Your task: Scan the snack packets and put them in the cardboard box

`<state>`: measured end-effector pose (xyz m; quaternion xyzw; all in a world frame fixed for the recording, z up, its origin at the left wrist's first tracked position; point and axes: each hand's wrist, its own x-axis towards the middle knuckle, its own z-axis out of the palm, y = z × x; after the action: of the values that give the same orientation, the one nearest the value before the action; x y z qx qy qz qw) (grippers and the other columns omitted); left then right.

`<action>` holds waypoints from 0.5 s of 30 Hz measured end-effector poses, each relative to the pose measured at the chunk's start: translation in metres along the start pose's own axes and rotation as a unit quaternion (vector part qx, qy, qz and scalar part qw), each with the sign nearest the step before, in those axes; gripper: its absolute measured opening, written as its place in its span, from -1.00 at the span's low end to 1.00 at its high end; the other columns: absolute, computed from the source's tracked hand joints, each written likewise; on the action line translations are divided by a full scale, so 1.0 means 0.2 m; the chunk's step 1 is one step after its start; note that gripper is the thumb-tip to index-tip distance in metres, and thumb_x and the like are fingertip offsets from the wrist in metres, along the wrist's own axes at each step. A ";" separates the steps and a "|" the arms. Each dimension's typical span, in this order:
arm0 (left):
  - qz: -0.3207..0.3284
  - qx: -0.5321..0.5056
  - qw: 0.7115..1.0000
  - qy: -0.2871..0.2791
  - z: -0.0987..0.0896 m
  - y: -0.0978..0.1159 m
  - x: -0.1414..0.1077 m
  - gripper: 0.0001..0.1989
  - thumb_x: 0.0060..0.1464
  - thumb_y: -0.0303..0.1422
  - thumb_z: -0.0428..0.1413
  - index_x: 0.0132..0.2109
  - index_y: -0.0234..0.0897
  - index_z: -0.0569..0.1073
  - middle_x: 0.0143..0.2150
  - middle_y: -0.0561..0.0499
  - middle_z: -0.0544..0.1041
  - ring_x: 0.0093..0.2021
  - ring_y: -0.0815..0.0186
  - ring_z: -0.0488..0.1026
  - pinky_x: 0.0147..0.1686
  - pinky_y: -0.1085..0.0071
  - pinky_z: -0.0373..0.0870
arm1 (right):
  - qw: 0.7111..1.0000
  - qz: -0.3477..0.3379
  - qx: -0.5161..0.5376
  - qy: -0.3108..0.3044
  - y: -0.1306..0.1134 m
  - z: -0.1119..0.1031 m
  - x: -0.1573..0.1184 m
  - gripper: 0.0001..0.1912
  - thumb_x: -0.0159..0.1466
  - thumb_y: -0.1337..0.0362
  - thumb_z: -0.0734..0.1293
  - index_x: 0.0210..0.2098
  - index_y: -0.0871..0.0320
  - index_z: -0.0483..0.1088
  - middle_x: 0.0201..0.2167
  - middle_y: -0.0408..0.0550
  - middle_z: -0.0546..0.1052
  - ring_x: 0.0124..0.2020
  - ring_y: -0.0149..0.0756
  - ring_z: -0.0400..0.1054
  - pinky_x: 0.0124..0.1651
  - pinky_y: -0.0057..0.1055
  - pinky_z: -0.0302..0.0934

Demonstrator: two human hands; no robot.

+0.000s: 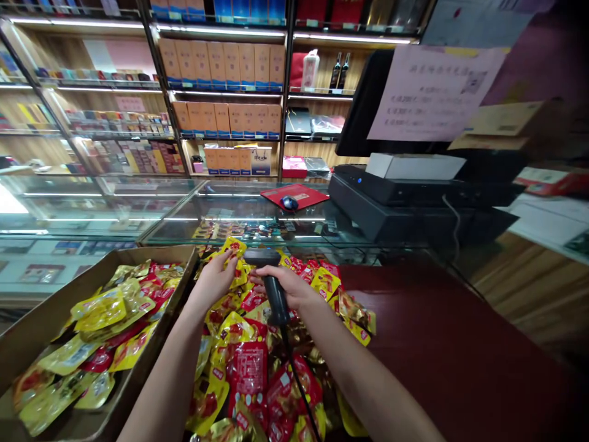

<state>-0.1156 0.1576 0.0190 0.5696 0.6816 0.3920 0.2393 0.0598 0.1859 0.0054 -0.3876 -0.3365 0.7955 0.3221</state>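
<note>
My right hand is wrapped round a black handheld barcode scanner. Its head points left, and a black cable runs down from the handle. In front of the scanner head, my left hand pinches a yellow snack packet with its fingertips. Beneath both hands spreads a heap of red, yellow and gold snack packets. To the left, a cardboard box holds more packets of the same kinds.
Behind the heap is a glass display counter, with a computer mouse on a red mat. A monitor and black cash-register equipment stand at right. A dark red surface lies right of the heap. Stocked shelves line the back.
</note>
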 end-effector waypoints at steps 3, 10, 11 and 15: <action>0.038 0.154 0.987 -0.006 -0.02 -0.01 0.01 -0.54 0.14 -0.30 -0.08 0.12 -0.40 0.41 0.15 -0.25 0.42 0.16 0.09 0.34 0.14 0.27 0.17 | 1.000 -0.009 0.016 0.007 0.03 -0.02 0.01 -0.86 0.05 0.38 0.39 -0.35 0.28 0.46 -0.33 0.06 0.57 -0.31 -0.36 0.48 -0.17 -0.44 0.38; 0.032 0.264 0.963 -0.031 -0.05 -0.07 0.02 -0.58 0.11 -0.36 -0.06 0.08 -0.29 0.47 0.05 -0.20 0.50 0.06 0.08 0.43 0.07 0.27 0.25 | 1.000 -0.008 0.008 -0.024 0.06 -0.05 0.03 -0.83 0.01 0.36 0.43 -0.36 0.23 0.48 -0.44 -0.07 0.53 -0.33 -0.37 0.45 -0.11 -0.40 0.36; 0.031 0.270 0.962 -0.038 -0.05 -0.08 0.02 -0.58 0.10 -0.36 -0.06 0.07 -0.29 0.47 0.04 -0.21 0.51 0.04 0.07 0.44 0.06 0.26 0.26 | 1.000 -0.006 0.006 -0.029 0.06 -0.05 0.03 -0.84 0.01 0.35 0.43 -0.37 0.23 0.48 -0.45 -0.08 0.52 -0.34 -0.38 0.45 -0.11 -0.40 0.36; 0.042 0.313 0.947 -0.059 -0.03 -0.10 0.01 -0.57 0.07 -0.31 0.00 0.08 -0.27 0.45 0.01 -0.23 0.51 0.02 0.06 0.44 0.02 0.25 0.27 | 1.000 -0.008 0.006 -0.024 0.07 -0.05 0.04 -0.84 -0.02 0.35 0.44 -0.40 0.22 0.47 -0.43 -0.10 0.51 -0.33 -0.39 0.44 -0.08 -0.39 0.35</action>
<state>-0.1317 0.1577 0.0071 0.6660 0.7302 0.1342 0.0724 0.0599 0.1860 -0.0136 -0.3638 -0.3426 0.8038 0.3226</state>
